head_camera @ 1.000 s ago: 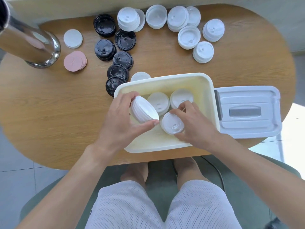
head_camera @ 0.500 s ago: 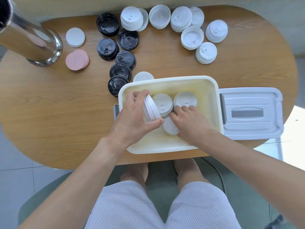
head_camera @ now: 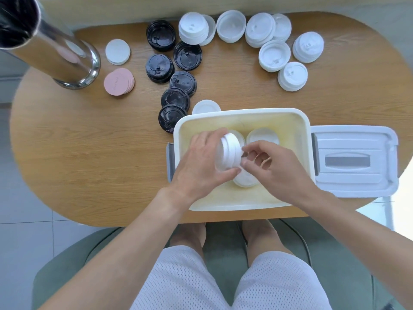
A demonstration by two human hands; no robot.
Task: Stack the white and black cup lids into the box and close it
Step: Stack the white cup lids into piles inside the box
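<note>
The open white box (head_camera: 300, 121) sits at the table's near edge. My left hand (head_camera: 199, 168) holds a tilted stack of white lids (head_camera: 230, 153) over the box's left half. My right hand (head_camera: 274, 168) is inside the box, its fingertips touching that stack's right edge, above a white lid pile (head_camera: 244, 181) on the box floor. Another white lid pile (head_camera: 263, 136) lies at the box's back. Several black lids (head_camera: 175, 99) lie left of the box. More white lid stacks (head_camera: 292, 76) spread along the far edge. The box's grey cover (head_camera: 353, 162) lies to the right.
A shiny metal cylinder (head_camera: 60, 57) stands at the far left, with a pink disc pile (head_camera: 118, 81) and a white disc (head_camera: 117, 51) beside it. One white lid (head_camera: 205, 107) rests just behind the box. The wooden table (head_camera: 89, 153) has bare room on its left.
My left hand carried its lid stack further over the box and tipped it more upright. My right hand let go of the pile on the floor and rose to the stack's edge.
</note>
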